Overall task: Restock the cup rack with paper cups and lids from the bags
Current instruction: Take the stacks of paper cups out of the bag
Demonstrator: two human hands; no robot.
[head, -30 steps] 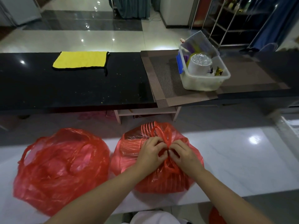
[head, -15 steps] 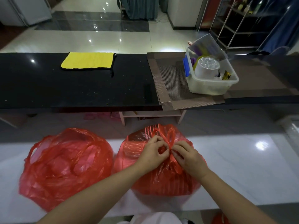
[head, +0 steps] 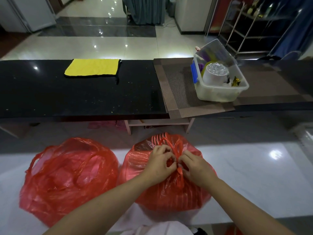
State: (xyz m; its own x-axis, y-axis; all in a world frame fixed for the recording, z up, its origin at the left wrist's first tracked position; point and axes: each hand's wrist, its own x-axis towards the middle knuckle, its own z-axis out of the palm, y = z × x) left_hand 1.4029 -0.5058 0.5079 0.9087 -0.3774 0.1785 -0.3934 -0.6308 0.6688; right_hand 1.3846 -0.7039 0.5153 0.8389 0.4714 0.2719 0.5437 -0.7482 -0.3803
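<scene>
At the near edge of the white counter [head: 254,180], two red plastic bags sit side by side. The right bag [head: 169,197] is knotted at the top; the left hand [head: 160,164] and right hand [head: 197,168] both pinch its tied handles with curled fingers. The left bag [head: 67,178] lies slack, its contents unclear. The counter's right end is bare. On the black counter [head: 76,99] beyond, a clear bin [head: 218,92] holds a stack of lids [head: 215,74], and a yellow cloth [head: 92,67] lies near its far edge.
</scene>
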